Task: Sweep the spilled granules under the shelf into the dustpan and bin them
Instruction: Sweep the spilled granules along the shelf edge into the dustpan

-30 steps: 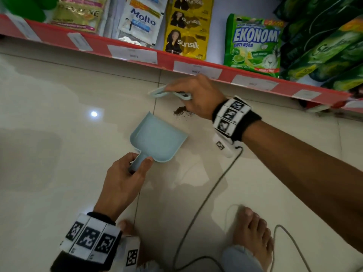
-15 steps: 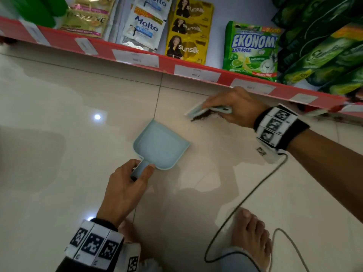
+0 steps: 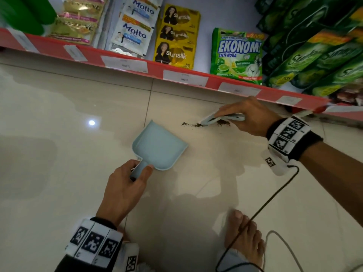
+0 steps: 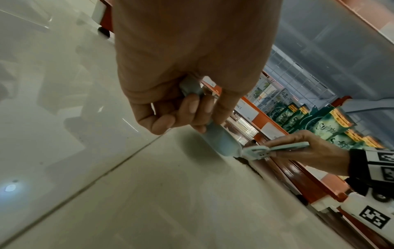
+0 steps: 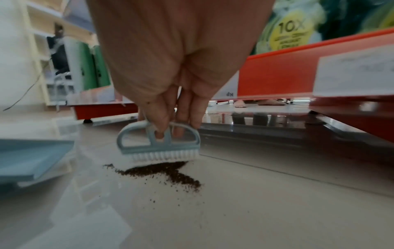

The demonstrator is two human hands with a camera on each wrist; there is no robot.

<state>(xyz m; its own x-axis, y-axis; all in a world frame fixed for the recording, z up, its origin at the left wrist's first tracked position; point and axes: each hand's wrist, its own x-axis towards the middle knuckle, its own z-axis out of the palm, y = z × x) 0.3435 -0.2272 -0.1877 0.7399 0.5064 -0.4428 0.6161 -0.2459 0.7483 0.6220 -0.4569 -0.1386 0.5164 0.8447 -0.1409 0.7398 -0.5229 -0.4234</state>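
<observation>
Low down, brush (image 5: 158,144) on granules (image 5: 164,173), dustpan (image 3: 160,147) near

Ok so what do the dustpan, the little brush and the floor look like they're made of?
Dustpan: likely moulded plastic, matte pale blue, thin even walls.
Brush: same pale blue plastic body with an openwork handle; white bristles, probably synthetic.
Floor: looks like glazed ceramic tile, cream, glossy enough to mirror a light, with dark joint lines.
</observation>
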